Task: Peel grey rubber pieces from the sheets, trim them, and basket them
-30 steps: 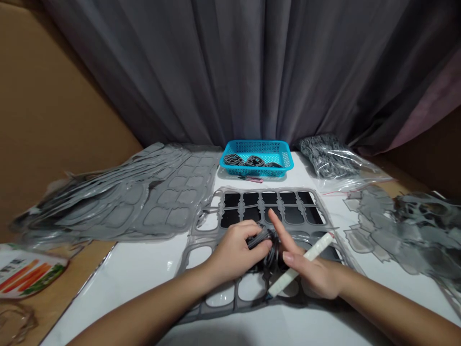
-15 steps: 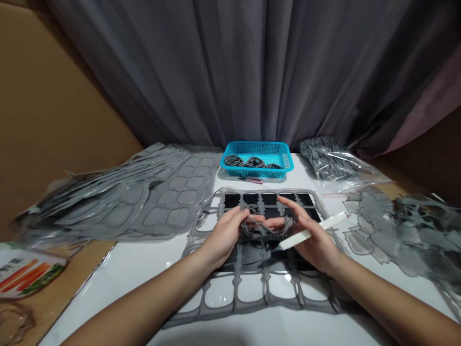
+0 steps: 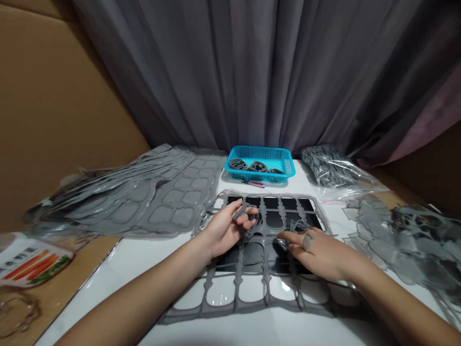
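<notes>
My left hand (image 3: pixel 225 231) is raised above the far side of a grey perforated sheet with rounded cut-outs (image 3: pixel 234 302), its fingers curled on a tangled grey cut-out strip (image 3: pixel 247 217). My right hand (image 3: pixel 320 253) lies nearer the sheet, fingers extended toward a second grey strip piece (image 3: pixel 298 226). A small grey band (image 3: pixel 308 240) sits on one finger. The white stick from the earlier views does not show, and I cannot tell where it is.
A turquoise plastic basket (image 3: pixel 260 164) holds dark grey strips, with a pink-handled tool (image 3: pixel 254 183) in front of it. A stack of grey sheets (image 3: pixel 144 192) lies left, a bagged grey bundle (image 3: pixel 329 168) and a grey scrap pile (image 3: pixel 406 245) right.
My hands have moved apart, and the tangled strip between them has separated. The right hand has dropped lower and the white stick is out of sight. The view has tilted slightly upward.
</notes>
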Demonstrator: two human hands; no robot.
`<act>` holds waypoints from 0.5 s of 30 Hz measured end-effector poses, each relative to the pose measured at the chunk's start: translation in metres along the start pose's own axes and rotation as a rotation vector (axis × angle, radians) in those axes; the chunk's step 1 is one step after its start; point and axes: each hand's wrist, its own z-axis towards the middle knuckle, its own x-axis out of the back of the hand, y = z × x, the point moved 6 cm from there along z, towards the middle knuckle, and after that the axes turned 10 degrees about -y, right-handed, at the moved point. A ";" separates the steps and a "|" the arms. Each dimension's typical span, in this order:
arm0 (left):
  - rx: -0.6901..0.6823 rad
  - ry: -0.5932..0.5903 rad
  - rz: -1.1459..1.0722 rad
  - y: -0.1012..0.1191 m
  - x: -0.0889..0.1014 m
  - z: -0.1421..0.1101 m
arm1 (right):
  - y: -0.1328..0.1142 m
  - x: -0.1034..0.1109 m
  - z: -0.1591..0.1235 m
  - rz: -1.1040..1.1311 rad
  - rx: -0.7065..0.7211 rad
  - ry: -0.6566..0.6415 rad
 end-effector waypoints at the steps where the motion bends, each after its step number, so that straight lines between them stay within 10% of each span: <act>1: 0.020 -0.009 -0.005 -0.001 -0.001 -0.001 | -0.001 0.001 -0.002 0.008 -0.004 0.020; 7: 0.147 -0.104 0.029 -0.005 -0.007 -0.007 | -0.010 0.013 -0.017 -0.063 -0.036 -0.032; 15: 0.061 -0.226 0.257 0.008 -0.019 -0.021 | 0.020 0.057 0.022 -0.487 -0.177 0.209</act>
